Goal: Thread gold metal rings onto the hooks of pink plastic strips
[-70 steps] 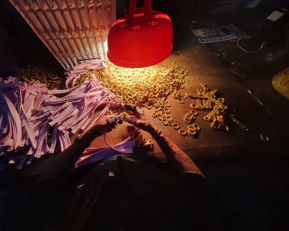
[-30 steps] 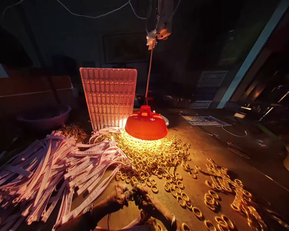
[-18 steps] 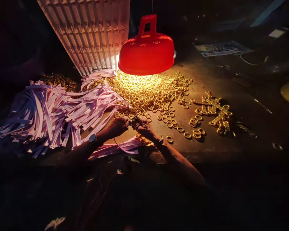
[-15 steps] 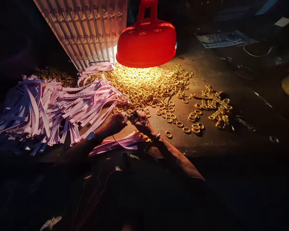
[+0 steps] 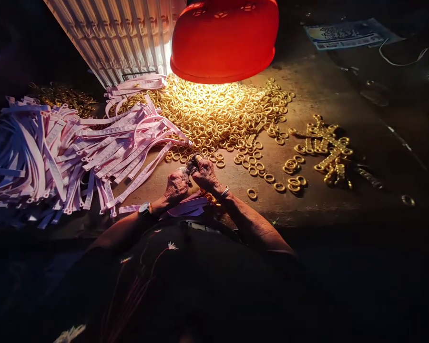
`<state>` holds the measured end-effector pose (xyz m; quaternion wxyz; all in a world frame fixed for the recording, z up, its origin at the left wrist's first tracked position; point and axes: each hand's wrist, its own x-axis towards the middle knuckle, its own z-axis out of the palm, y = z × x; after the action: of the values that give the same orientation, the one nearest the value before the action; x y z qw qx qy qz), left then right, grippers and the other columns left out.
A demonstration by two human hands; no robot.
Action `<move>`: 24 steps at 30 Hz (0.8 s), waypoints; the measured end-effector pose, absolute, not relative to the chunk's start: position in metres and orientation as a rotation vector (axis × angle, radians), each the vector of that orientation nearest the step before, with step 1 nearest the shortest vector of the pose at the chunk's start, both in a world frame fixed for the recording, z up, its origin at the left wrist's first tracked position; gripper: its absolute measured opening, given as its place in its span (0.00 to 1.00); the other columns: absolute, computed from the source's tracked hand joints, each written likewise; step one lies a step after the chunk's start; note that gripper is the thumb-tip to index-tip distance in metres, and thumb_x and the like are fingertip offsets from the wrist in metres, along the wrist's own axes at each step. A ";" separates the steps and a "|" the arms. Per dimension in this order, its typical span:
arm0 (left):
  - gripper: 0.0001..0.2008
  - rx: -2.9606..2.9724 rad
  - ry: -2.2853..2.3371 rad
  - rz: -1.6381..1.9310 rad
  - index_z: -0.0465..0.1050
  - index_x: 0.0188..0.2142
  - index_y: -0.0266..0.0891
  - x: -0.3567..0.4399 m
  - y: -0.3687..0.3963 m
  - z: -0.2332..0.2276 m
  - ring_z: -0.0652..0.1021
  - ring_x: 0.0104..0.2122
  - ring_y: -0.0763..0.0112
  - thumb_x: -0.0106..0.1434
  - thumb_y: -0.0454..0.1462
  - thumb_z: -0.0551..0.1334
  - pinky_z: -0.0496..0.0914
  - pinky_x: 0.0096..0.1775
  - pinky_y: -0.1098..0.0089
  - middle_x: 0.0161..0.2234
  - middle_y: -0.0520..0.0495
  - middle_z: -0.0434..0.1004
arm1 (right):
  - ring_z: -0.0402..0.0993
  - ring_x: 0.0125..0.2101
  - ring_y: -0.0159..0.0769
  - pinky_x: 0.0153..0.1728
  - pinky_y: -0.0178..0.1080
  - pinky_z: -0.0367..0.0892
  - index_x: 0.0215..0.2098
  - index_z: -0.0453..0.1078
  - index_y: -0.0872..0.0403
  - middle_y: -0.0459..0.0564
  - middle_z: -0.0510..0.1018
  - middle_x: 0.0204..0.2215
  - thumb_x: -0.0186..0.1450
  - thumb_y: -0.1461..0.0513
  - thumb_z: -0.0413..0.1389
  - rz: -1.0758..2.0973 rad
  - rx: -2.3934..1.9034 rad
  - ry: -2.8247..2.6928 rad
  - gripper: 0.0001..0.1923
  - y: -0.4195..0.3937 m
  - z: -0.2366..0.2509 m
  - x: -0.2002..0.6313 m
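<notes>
My left hand (image 5: 177,185) and my right hand (image 5: 204,172) meet at the table's front, fingers curled together in a pinch. Grey wrappings seem to cover some fingertips, and whatever lies between them is too small and dark to make out. Just under my wrists rest several pink straps (image 5: 191,206) with a few gold rings (image 5: 211,197) at their right end. Right ahead of my fingers spreads a large heap of gold rings (image 5: 221,112). To the left lies a big pile of pink straps (image 5: 107,147) with small end loops.
A red lamp (image 5: 224,45) hangs low over the ring heap. Behind it stands a ribbed translucent panel (image 5: 121,38). Gold pieces with rings (image 5: 331,150) lie on the right of the wooden table (image 5: 271,209), and a printed sheet (image 5: 346,34) sits farther back.
The view has shifted, so the lamp appears larger and higher. My hands have drawn closer and tilted upward, and the pink strap that dangled below my left hand no longer shows there.
</notes>
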<state>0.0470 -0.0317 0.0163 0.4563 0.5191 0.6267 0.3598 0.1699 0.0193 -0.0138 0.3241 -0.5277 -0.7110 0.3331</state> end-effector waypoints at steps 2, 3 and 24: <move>0.13 1.164 1.485 0.853 0.64 0.19 0.38 0.046 -0.029 0.020 0.68 0.23 0.73 0.53 0.22 0.57 0.61 0.30 0.70 0.19 0.50 0.69 | 0.61 0.27 0.33 0.31 0.36 0.59 0.28 0.58 0.51 0.48 0.69 0.26 0.56 0.64 0.49 0.980 -1.310 -1.850 0.02 0.021 -0.014 0.174; 0.12 1.107 1.448 0.821 0.64 0.20 0.38 0.044 -0.027 0.022 0.67 0.22 0.75 0.55 0.23 0.56 0.60 0.29 0.71 0.19 0.51 0.69 | 0.60 0.27 0.32 0.30 0.36 0.59 0.27 0.58 0.51 0.47 0.68 0.25 0.57 0.62 0.49 1.057 -1.254 -1.834 0.02 0.022 -0.014 0.176; 0.18 1.174 0.999 0.323 0.71 0.22 0.33 0.011 -0.009 0.064 0.55 0.14 0.83 0.57 0.46 0.67 0.47 0.17 0.75 0.13 0.55 0.59 | 0.58 0.21 0.27 0.24 0.34 0.55 0.22 0.60 0.54 0.45 0.64 0.18 0.67 0.33 0.38 1.369 -1.199 -1.679 0.37 -0.027 0.030 0.196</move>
<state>0.0106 -0.0090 0.0635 0.7056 0.5283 0.4493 0.1455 0.1961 -0.0274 0.0297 0.3264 -0.4578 -0.6410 0.5226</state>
